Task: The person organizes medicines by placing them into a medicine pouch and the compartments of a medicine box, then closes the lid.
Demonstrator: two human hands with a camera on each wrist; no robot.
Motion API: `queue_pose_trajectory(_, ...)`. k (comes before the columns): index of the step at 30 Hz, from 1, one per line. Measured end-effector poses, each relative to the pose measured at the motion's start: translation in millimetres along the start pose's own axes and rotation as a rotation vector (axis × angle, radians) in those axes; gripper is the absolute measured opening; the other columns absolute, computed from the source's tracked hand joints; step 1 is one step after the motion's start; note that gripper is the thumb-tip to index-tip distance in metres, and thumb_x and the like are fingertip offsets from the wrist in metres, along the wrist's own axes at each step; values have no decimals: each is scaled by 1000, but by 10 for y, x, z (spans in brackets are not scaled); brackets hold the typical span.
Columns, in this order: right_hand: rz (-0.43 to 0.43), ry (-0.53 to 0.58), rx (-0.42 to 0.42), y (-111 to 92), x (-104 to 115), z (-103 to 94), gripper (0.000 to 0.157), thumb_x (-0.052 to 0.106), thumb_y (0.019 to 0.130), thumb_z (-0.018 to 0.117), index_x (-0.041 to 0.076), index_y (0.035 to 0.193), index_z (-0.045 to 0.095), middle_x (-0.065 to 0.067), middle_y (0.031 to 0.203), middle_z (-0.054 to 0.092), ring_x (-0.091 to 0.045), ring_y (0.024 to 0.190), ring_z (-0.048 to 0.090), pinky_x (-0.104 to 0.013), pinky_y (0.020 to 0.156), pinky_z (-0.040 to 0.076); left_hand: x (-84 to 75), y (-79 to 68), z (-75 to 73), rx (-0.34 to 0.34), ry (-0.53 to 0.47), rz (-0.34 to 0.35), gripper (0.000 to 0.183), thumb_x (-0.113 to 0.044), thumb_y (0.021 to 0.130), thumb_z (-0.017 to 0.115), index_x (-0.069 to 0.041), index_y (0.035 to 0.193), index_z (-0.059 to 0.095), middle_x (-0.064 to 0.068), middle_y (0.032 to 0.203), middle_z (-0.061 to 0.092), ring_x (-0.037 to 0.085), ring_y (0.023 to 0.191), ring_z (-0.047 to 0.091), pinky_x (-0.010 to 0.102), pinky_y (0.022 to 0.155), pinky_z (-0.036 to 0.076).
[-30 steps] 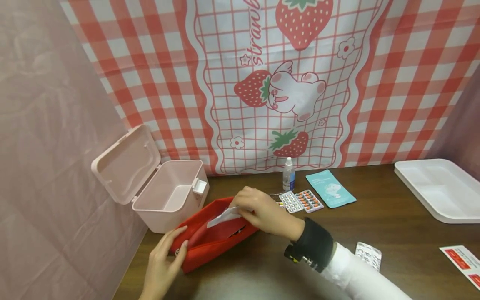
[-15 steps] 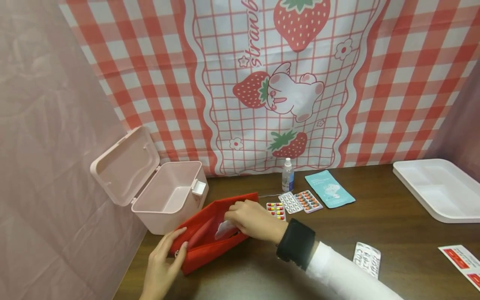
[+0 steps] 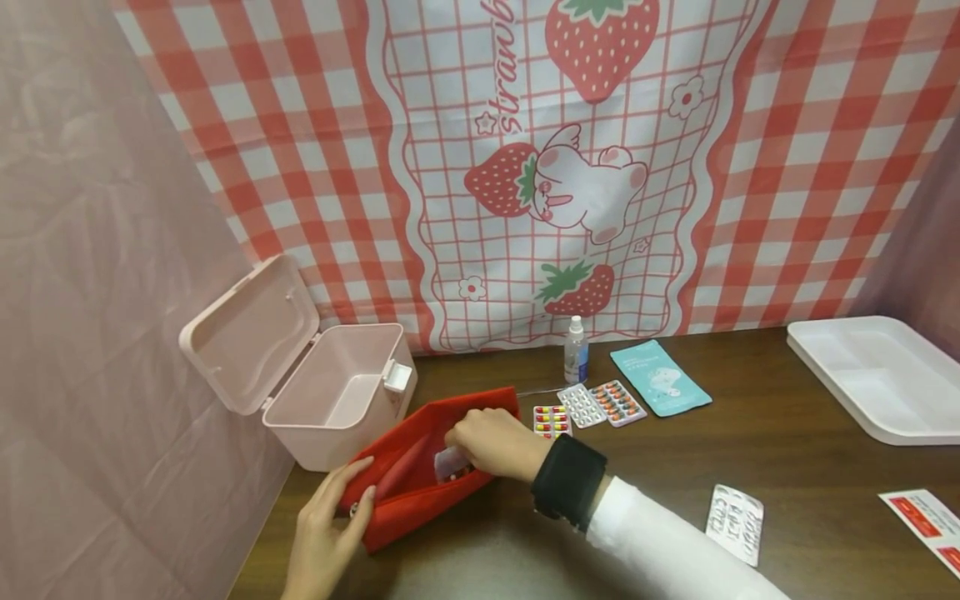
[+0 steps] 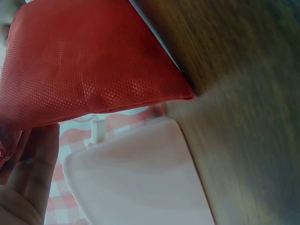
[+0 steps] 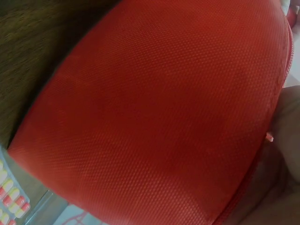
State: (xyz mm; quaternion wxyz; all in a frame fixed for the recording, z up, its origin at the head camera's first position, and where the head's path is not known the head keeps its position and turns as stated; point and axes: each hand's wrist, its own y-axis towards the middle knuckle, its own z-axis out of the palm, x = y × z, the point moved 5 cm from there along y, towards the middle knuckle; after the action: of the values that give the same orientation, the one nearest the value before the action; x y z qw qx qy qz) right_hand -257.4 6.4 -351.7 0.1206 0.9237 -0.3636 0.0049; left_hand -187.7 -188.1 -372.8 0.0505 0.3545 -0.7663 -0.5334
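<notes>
A red zip pouch lies with its mouth open on the brown table. My left hand grips its left end, thumb on the front edge and fingers on the back edge. In the left wrist view, fingers show beneath the red fabric. My right hand reaches into the mouth, fingers curled, with a whitish translucent packet pinched at them; the fingertips are hidden. The right wrist view is mostly filled by the pouch's outer side, with part of the hand at the right.
Behind the pouch stands a pink box, lid raised. Blister packs, a spray bottle and a teal packet lie or stand at the back. Right are a silver blister pack, a red-and-white card and a white tray.
My right hand has moved left and lower into the pouch, taking the whitish packet down with it. A red-and-yellow capsule pack now shows more fully beyond the hand. The left hand stays put.
</notes>
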Motion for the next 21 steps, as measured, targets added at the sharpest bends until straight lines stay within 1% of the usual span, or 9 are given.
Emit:
queue_pose_trajectory(3, 28, 25, 25, 24, -15, 16, 19, 7, 84, 57, 18, 71, 66, 9, 63, 56, -7, 59, 50, -21, 51, 37, -5, 3, 2, 0, 3, -1, 50, 15, 61, 70, 2, 109, 62, 12, 98, 64, 12, 97, 59, 8, 92, 37)
queue_pose_trajectory(6, 51, 51, 42, 53, -17, 28, 20, 8, 84, 58, 17, 68, 65, 9, 63, 55, -8, 59, 48, -20, 53, 37, -9, 3, 4, -1, 8, -2, 50, 15, 61, 70, 2, 109, 62, 12, 98, 64, 11, 97, 59, 7, 92, 37)
queue_pose_trajectory(13, 78, 97, 84, 88, 18, 64, 22, 1, 77, 61, 16, 61, 62, 8, 58, 49, -6, 56, 45, -20, 50, 36, -11, -5, 6, -2, 1, 1, 50, 15, 61, 69, 2, 109, 62, 13, 98, 64, 10, 97, 58, 7, 91, 37)
queue_pose_trajectory(16, 77, 107, 102, 87, 19, 85, 20, 2, 79, 61, 16, 65, 62, 8, 59, 49, -6, 55, 44, -19, 51, 36, -2, -9, 8, -3, -4, 3, 49, 14, 62, 69, 2, 109, 62, 13, 98, 64, 9, 99, 58, 8, 92, 37)
queue_pose_trajectory(19, 68, 106, 111, 80, 9, 89, 12, 6, 80, 63, 16, 73, 64, 7, 62, 52, -6, 57, 46, -20, 52, 37, 12, -11, 9, -1, -4, 1, 49, 14, 62, 70, 1, 109, 62, 13, 99, 64, 9, 100, 57, 8, 93, 37)
queue_pose_trajectory(21, 56, 109, 103, 72, 1, 79, 7, 9, 80, 65, 16, 78, 64, 7, 64, 54, -6, 58, 46, -19, 52, 38, 21, -12, 9, 2, -2, -3, 50, 13, 62, 70, 1, 110, 62, 13, 100, 64, 9, 100, 57, 8, 93, 37)
